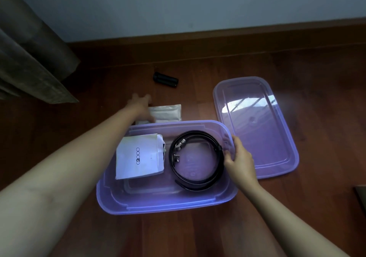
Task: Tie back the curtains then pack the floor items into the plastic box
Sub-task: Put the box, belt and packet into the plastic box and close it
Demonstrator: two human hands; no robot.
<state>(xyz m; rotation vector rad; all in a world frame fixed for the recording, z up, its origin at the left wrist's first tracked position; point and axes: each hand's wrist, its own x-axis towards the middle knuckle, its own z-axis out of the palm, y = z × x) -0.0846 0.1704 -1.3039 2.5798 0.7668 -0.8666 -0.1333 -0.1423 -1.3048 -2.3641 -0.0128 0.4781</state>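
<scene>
While the right grip clasps the plastic box by its rim beside the coiled belt, the left grip, blurred, fingers spread and empty, reaches the white packets on the floor; packing underway, next they need grasping and lifting in.

The white packet in the plastic box bears a printed logo that seems to read "G2000".
</scene>
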